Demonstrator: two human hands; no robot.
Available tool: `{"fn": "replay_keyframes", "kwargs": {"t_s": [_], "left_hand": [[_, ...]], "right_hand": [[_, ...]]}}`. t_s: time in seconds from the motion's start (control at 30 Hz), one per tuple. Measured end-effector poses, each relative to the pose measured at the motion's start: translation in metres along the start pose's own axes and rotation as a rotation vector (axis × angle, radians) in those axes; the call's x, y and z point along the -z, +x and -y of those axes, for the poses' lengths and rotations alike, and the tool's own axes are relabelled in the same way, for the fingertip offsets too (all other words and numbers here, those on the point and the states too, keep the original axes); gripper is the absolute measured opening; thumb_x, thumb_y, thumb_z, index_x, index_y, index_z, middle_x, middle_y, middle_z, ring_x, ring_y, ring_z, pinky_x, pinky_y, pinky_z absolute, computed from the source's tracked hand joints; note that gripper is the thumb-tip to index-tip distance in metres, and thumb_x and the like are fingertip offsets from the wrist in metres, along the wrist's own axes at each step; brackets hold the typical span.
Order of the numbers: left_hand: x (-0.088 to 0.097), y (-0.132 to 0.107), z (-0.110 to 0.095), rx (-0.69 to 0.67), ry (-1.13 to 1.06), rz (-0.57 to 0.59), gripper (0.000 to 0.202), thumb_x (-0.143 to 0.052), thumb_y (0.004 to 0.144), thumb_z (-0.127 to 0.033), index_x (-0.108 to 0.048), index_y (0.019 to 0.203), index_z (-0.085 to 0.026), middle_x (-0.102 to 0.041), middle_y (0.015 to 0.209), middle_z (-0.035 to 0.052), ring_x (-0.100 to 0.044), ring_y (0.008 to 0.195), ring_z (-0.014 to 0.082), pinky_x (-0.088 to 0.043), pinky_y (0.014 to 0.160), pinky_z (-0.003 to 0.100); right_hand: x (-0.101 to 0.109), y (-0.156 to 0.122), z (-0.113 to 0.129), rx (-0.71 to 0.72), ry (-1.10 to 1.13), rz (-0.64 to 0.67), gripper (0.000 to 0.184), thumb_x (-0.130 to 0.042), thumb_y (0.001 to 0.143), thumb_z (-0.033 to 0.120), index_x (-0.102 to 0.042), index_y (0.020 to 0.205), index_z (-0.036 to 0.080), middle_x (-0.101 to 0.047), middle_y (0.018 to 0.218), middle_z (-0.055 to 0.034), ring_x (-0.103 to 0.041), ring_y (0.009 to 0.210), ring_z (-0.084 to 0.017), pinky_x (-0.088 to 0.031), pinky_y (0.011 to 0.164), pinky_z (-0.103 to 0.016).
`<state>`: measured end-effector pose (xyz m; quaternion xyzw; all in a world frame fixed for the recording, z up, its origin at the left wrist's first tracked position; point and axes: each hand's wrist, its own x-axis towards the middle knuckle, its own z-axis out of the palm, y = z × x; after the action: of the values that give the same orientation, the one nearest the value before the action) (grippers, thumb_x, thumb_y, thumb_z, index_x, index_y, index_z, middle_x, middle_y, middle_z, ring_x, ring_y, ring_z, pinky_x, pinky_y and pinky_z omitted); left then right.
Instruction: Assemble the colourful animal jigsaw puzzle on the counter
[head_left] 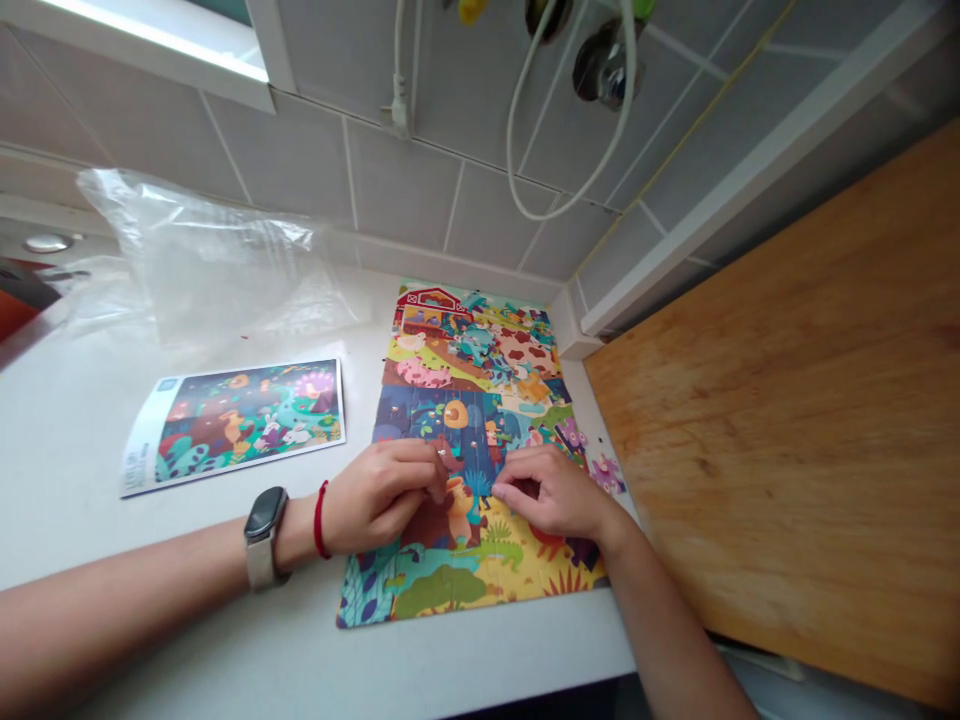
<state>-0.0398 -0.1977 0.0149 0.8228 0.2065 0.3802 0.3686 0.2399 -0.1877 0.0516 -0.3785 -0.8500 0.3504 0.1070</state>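
A colourful jigsaw puzzle (pixel 465 400) lies on the white counter (pixel 67 430), its lower part joined and loose pieces heaped near its top. My left hand (pixel 379 495) rests on the puzzle's middle with fingers curled, pinching a brown piece at its fingertips. My right hand (pixel 551 490) lies just to the right on the puzzle, fingers bent and pressed down on the pieces. The fingertips of both hands nearly meet. A watch and a red string sit on my left wrist.
A printed picture sheet (pixel 236 420) lies left of the puzzle. A crumpled clear plastic bag (pixel 202 260) sits behind it. A wooden board (pixel 795 400) borders the puzzle on the right. A few loose pieces (pixel 606 472) lie by the board. White cables hang on the tiled wall.
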Motion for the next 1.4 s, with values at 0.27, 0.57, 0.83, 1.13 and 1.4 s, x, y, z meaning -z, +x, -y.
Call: {"fn": "replay_keyframes", "kwargs": {"t_s": [0.27,0.57,0.83,1.13,1.4], "left_hand": [[-0.001,0.0,0.001,0.0,-0.004,0.002,0.032,-0.04,0.091,0.002,-0.062,0.092,-0.021,-0.073,0.09,0.0016,-0.067,0.087,0.0155,-0.052,0.082,0.027],[0.001,0.001,-0.002,-0.029,0.011,-0.035,0.032,-0.039,0.09,0.002,-0.062,0.091,-0.02,-0.073,0.089,0.002,-0.067,0.085,0.0155,-0.053,0.08,0.026],[0.001,0.001,-0.002,-0.062,-0.014,-0.08,0.03,-0.04,0.09,0.002,-0.06,0.089,-0.02,-0.072,0.086,0.0024,-0.067,0.082,0.015,-0.053,0.076,0.026],[0.001,0.0,-0.002,-0.04,-0.021,-0.155,0.028,-0.041,0.086,0.002,-0.06,0.083,-0.019,-0.068,0.082,0.0028,-0.065,0.077,0.0147,-0.053,0.072,0.025],[0.001,-0.002,-0.001,-0.022,-0.032,-0.129,0.028,-0.042,0.082,0.0,-0.061,0.08,-0.02,-0.068,0.082,0.0033,-0.064,0.074,0.0155,-0.052,0.068,0.027]], "right_hand": [[0.0,-0.002,-0.001,-0.033,-0.005,0.012,0.027,-0.061,0.099,0.029,-0.075,0.078,0.018,-0.072,0.076,-0.0034,-0.063,0.07,-0.016,-0.044,0.07,-0.029],[0.001,-0.001,0.001,-0.039,0.0,0.007,0.025,-0.062,0.097,0.028,-0.073,0.077,0.018,-0.068,0.072,-0.0017,-0.06,0.067,-0.014,-0.041,0.066,-0.027],[0.002,0.001,0.002,-0.035,0.011,-0.003,0.025,-0.064,0.097,0.026,-0.071,0.074,0.018,-0.065,0.068,-0.0001,-0.056,0.063,-0.013,-0.038,0.063,-0.027],[-0.002,0.0,-0.001,-0.084,0.017,-0.027,0.029,-0.062,0.1,0.03,-0.072,0.075,0.019,-0.064,0.069,-0.0006,-0.058,0.064,-0.014,-0.041,0.064,-0.029],[-0.001,0.007,-0.039,-0.269,-0.278,-0.741,0.028,-0.065,0.097,0.043,-0.077,0.113,0.024,-0.061,0.135,-0.0149,-0.057,0.13,-0.032,-0.045,0.113,-0.052]]}}
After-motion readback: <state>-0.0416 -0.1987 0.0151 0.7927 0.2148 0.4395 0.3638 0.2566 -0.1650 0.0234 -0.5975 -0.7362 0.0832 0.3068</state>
